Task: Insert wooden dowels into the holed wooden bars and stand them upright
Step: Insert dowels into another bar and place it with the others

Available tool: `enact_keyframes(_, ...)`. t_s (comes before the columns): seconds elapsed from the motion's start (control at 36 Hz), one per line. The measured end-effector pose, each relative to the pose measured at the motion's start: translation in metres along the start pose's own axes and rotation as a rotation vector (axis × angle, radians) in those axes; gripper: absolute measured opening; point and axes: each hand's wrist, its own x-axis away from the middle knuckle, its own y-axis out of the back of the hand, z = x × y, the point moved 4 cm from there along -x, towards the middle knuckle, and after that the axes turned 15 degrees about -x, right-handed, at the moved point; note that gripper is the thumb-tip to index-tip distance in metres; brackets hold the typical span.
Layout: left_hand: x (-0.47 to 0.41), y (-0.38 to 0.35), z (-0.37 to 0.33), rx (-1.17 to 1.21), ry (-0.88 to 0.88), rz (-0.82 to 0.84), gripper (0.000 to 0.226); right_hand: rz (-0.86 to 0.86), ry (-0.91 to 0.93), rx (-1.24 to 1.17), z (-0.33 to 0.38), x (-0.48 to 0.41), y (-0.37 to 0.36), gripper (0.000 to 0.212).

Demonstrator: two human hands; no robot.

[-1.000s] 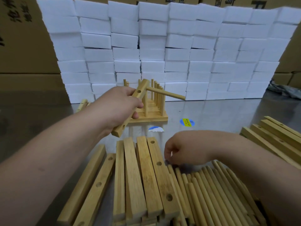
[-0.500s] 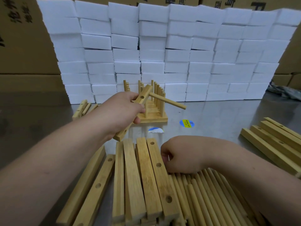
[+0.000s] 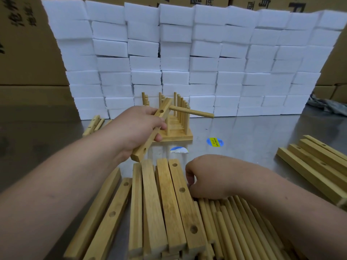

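Observation:
My left hand (image 3: 138, 128) grips a holed wooden bar (image 3: 150, 136) tilted in the air, with one dowel (image 3: 191, 112) sticking out of its top hole to the right. My right hand (image 3: 208, 178) rests knuckles-up on the near pile of loose dowels (image 3: 234, 228), fingers curled down into it; what they hold is hidden. Beside that hand lie several holed bars (image 3: 169, 201) flat on the table. Behind my left hand stands a row of finished bars with upright dowels (image 3: 178, 117).
A wall of white foam blocks (image 3: 187, 59) closes the back of the steel table (image 3: 244, 136). More bars lie at the right edge (image 3: 315, 162) and far left (image 3: 93, 124). Two stickers (image 3: 215, 142) mark the table. Cardboard boxes stand behind.
My left hand lowered the bar with its dowel a little toward the table. My right hand slid slightly nearer along the dowel pile and curled in.

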Motion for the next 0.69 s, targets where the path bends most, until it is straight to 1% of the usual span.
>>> enact_keyframes(0.11, 0.001, 0.002, 0.001, 0.143, 0.048, 0.011, 0.022, -0.071, -0.008, 0.006, -0.002, -0.002, 0.004, 0.026)
enact_keyframes(0.31, 0.002, 0.002, 0.001, 0.25, 0.101, 0.027, 0.027, -0.24, 0.013, -0.057, -0.001, -0.001, 0.022, 0.022)
enact_keyframes(0.36, 0.002, 0.003, 0.002, 0.288, 0.127, 0.027, 0.028, -0.342, 0.01, -0.102, -0.001, 0.004, 0.038, 0.022)
enact_keyframes(0.42, 0.003, 0.004, 0.002, 0.319, 0.144, 0.025, 0.027, -0.49, 0.038, -0.165, -0.001, 0.013, 0.059, 0.021)
enact_keyframes(0.47, 0.003, 0.005, 0.001, 0.353, 0.155, 0.024, 0.027, -0.648, 0.088, -0.252, -0.001, 0.024, 0.077, 0.02)
enact_keyframes(0.61, 0.004, 0.004, -0.002, 0.404, 0.17, 0.009, 0.023, -0.937, 0.248, -0.479, 0.002, 0.046, 0.102, 0.02)
enact_keyframes(0.67, 0.003, 0.004, -0.004, 0.412, 0.165, 0.011, 0.021, -1.021, 0.311, -0.572, 0.004, 0.051, 0.103, 0.02)
enact_keyframes(0.69, 0.003, 0.004, -0.005, 0.414, 0.161, 0.013, 0.022, -1.025, 0.335, -0.633, 0.005, 0.05, 0.101, 0.02)
